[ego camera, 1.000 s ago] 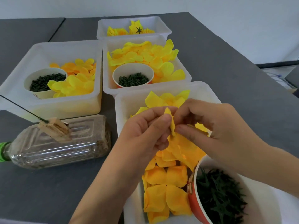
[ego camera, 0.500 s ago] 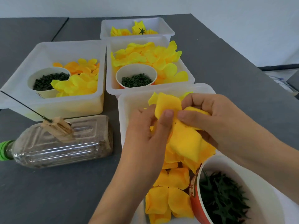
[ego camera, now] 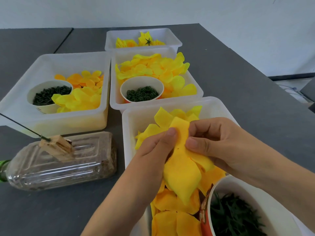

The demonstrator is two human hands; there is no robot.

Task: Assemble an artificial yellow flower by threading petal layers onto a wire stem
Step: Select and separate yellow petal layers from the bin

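We hold a yellow fabric petal layer [ego camera: 181, 169] above the nearest white plastic bin [ego camera: 129, 133], which is full of more loose yellow petals. We judge the layer very light, thin and floppy: its lobes droop from our fingers, so it should fold and cling to its neighbours rather than slip. It looks best taken near its centre, where a small hole shows just beside our thumbs.

Our left hand [ego camera: 156, 150] pinches the layer's upper part with thumb over curled fingers. Our right hand [ego camera: 213, 140] pinches it from the other side, thumb pressed on the cloth close to the hole, fingers curled behind.

The thin dark wire stem [ego camera: 20, 124] stands apart at the left, clamped in a wooden clothespin [ego camera: 56, 148] on a clear plastic bottle [ego camera: 59, 162] lying on the grey tabletop [ego camera: 51, 210].
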